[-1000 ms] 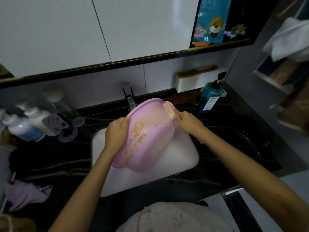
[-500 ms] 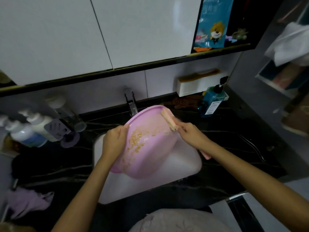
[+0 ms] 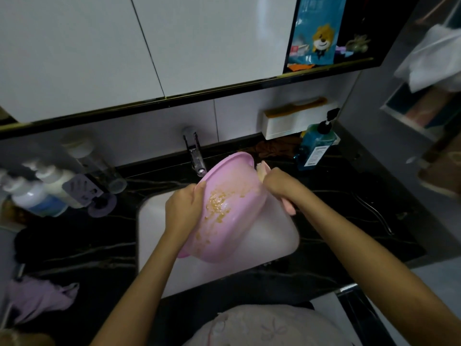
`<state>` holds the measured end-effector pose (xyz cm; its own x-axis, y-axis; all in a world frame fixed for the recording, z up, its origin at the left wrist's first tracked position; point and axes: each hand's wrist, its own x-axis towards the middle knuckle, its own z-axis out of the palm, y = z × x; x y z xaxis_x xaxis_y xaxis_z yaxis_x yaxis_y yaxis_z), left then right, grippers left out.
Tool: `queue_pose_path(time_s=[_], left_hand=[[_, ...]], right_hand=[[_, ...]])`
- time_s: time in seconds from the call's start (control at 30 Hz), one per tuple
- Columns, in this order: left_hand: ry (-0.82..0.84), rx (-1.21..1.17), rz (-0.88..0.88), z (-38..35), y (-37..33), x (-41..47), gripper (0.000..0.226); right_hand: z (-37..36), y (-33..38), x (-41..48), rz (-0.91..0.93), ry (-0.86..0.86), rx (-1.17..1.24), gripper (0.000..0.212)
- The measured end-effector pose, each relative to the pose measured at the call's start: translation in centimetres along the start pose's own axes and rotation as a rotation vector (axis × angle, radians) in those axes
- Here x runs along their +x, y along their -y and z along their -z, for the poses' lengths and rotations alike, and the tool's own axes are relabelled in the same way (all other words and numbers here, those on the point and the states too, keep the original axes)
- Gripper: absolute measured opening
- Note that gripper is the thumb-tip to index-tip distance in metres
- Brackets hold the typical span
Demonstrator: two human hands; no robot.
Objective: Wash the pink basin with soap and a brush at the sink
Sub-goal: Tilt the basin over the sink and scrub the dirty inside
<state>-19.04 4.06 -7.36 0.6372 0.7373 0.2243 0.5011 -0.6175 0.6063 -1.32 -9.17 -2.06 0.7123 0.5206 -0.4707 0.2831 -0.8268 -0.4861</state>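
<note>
Pink basin (image 3: 232, 226): tilted on edge over the white sink (image 3: 277, 248), just below the tap (image 3: 195, 156); yellowish bits stuck on the side facing the camera.
Left hand (image 3: 184, 208): fingers clamped on the basin's left rim.
Right hand (image 3: 282, 183): fingers curled round the brush (image 3: 262, 170), whose head is against the basin's upper right edge.
Desk (image 3: 74, 245): black, with a blue pump bottle (image 3: 315, 151) at back right.

Dim room; white cabinet doors (image 3: 199, 46) above, black marble counter (image 3: 74, 245) (pale veins), grey tiled wall (image 3: 149, 136).
</note>
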Motion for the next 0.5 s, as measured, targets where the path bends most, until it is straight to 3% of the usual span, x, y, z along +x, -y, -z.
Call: queue_pose_path(time_s=[0.2, 0.37, 0.5], left_hand=[[-0.01, 0.054, -0.014, 0.0, -0.7, -0.6, 0.049], [0.016, 0.115, -0.105, -0.9, -2.4, -2.1, 0.063], [-0.011, 0.131, -0.04, -0.6, -2.2, -2.5, 0.058]], right_hand=[[-2.4, 2.8, -1.9, 0.116, 0.004, 0.004, 0.031], [0.6, 2.9, 0.9, -0.1, 0.015, 0.067, 0.044], [-1.2, 3.9, -2.2, 0.063, 0.083, 0.209, 0.035]])
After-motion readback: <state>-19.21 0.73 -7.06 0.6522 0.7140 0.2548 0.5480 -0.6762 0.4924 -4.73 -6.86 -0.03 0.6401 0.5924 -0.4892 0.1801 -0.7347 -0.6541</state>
